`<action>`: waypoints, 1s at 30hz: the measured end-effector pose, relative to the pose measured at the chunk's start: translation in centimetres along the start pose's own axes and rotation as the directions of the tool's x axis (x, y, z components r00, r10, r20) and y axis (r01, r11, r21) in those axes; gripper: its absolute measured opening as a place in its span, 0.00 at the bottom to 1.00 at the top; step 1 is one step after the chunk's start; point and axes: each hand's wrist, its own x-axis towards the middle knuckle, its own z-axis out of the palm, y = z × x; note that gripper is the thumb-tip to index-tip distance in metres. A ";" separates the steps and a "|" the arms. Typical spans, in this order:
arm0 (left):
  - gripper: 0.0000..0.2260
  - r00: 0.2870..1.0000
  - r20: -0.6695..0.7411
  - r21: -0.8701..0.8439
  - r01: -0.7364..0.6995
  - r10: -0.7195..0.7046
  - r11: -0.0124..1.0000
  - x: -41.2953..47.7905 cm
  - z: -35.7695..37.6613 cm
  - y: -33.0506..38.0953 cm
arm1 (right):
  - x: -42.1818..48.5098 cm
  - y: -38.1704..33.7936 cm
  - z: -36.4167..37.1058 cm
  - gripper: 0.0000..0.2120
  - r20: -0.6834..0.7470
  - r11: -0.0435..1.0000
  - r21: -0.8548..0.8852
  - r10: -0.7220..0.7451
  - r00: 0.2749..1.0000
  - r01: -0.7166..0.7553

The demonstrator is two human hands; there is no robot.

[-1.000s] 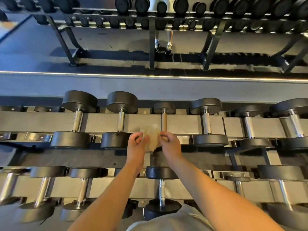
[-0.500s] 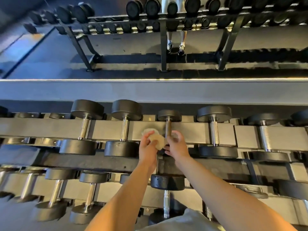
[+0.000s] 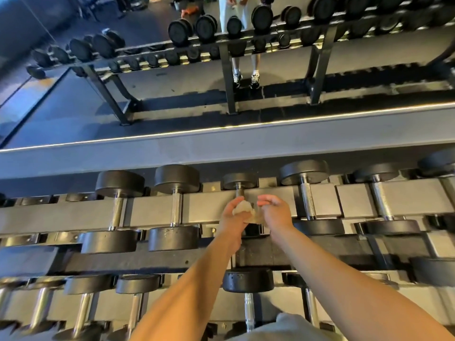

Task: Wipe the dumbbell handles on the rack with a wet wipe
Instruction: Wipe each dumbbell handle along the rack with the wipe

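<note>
Pale wet wipe [image 3: 243, 207] bunched in left hand [image 3: 232, 217] grip, against small dumbbell handle [image 3: 238, 193], middle of rack [image 3: 204, 210] top rail. Right hand [image 3: 275, 212], at the handle 0.5 s ago, now off it, loosely curled, empty. This handle probably nearly done.

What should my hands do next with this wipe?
Probably press the crumpled whitish wet wipe round the short metal handle of the small black dumbbell and rub along it: the left hand grips the wipe right at that handle.
</note>
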 end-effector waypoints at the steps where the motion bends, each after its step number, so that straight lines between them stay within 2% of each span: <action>1: 0.19 1.000 0.020 0.018 0.015 -0.015 1.000 0.1 0.3 0.1 | 0.0 0.0 -0.2 0.13 0.032 1.000 -0.030 -0.004 0.999 0.005; 3: 0.13 0.999 0.037 0.032 0.027 -0.028 0.999 0.3 1.0 0.1 | 0.2 0.1 -0.8 0.12 0.087 0.998 -0.059 0.001 0.996 0.004; 5: 0.10 1.000 -0.018 0.050 0.015 -0.014 0.999 0.6 1.3 0.1 | 0.3 0.0 -1.1 0.15 0.086 0.995 -0.096 -0.009 0.996 0.018; 8: 0.11 0.994 -0.047 0.245 -0.086 0.101 0.966 1.0 1.1 0.6 | 0.1 -0.6 -1.8 0.20 0.016 0.981 -0.178 -0.076 0.997 0.078; 11: 0.17 0.979 0.093 0.458 -0.203 0.180 0.865 1.0 0.5 1.0 | -0.1 -0.9 -2.2 0.21 -0.001 0.959 -0.241 -0.150 0.989 0.146; 15: 0.15 0.945 0.252 0.642 -0.325 0.209 0.695 1.0 -0.5 1.7 | -0.4 -0.5 -2.2 0.19 0.047 0.939 -0.270 -0.210 0.977 0.214; 20: 0.11 0.937 0.277 0.778 -0.348 0.213 0.523 2.0 -2.2 1.8 | -1.0 0.4 -1.9 0.20 0.027 0.939 -0.257 -0.228 0.973 0.228; 26: 0.09 0.934 0.220 0.822 -0.332 0.281 0.463 2.6 -3.0 1.3 | -0.9 2.5 -1.5 0.16 0.057 0.864 -0.431 -0.264 0.963 0.262; 30: 0.03 0.949 0.161 0.798 -0.287 0.271 0.530 2.8 -3.6 0.7 | 0.1 3.4 -1.5 0.11 0.041 0.819 -0.530 -0.236 0.971 0.221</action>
